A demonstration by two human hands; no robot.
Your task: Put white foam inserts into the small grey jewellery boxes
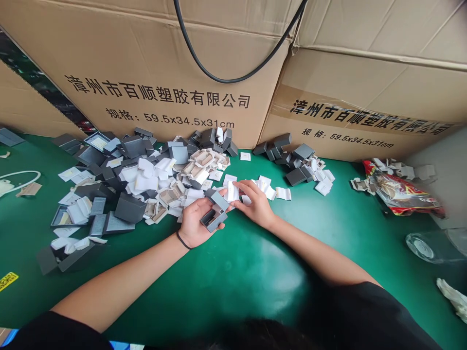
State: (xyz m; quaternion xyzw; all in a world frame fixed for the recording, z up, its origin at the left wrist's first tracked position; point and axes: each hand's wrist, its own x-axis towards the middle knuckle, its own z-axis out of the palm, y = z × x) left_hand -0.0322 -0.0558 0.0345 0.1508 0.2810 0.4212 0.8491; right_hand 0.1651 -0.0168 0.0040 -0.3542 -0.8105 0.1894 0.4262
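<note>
Box [215, 213], small and grey, sits hinged open in the left hand [193, 224], just above the green table [237, 277] near its middle. The left hand is clamped on the box: palm beneath, fingers curled around its lower half. The lid tilts up and away from the person. A black band [182, 240] circles the left wrist.

The right hand [256, 203] is closed on a white insert [232, 192], pinched between thumb and fingertips. The insert touches the upper edge of the open box. The two hands are close together, joined only through box and insert.

Left of and behind the hands lies a large pile [134, 187] of grey boxes, white inserts and beige trays. A smaller pile [299, 163] lies behind the right hand, near the back.

Two printed cartons [164, 63] stand along the table's back edge. A black cable [233, 81] hangs in a loop across them.

A red bag [401, 194] lies at far right, with more white inserts beside it.
</note>
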